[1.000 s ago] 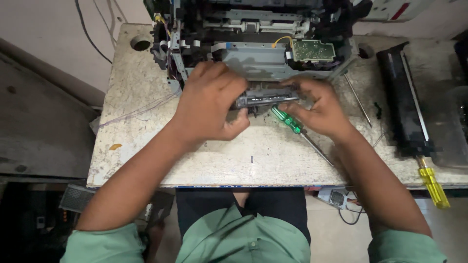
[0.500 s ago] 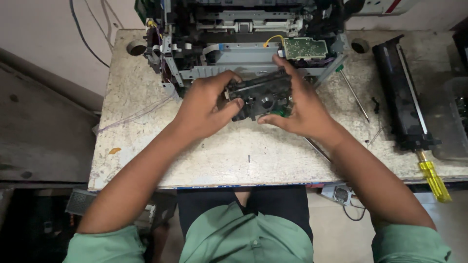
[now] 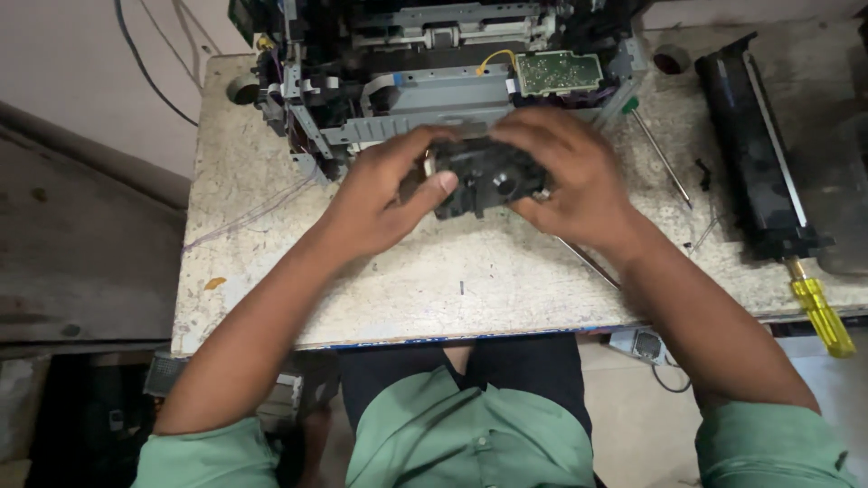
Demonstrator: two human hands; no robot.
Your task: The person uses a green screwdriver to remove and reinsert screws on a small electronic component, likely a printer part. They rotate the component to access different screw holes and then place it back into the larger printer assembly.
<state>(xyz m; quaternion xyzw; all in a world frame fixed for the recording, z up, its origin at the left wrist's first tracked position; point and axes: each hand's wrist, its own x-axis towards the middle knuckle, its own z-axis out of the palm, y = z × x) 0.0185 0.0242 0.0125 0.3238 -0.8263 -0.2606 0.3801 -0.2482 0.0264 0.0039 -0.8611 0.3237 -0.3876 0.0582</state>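
Observation:
A black plastic printer module (image 3: 484,176) with gears is held just above the worktable (image 3: 271,271), in front of an opened printer chassis (image 3: 434,81). My left hand (image 3: 384,194) grips its left end, thumb pressed on the front face. My right hand (image 3: 565,172) wraps over its right end and top. A green circuit board (image 3: 558,72) sits on the chassis, just beyond my right hand.
A long black cartridge unit (image 3: 755,145) lies at the right. A yellow-handled screwdriver (image 3: 818,312) sticks over the table's right front edge. A thin metal rod (image 3: 660,158) lies beside my right hand. Thin wires (image 3: 249,212) trail at the left.
Both hands lifted the black module from a flat position, turned it and drew it closer together. The green-handled screwdriver seen under my right hand earlier is no longer visible.

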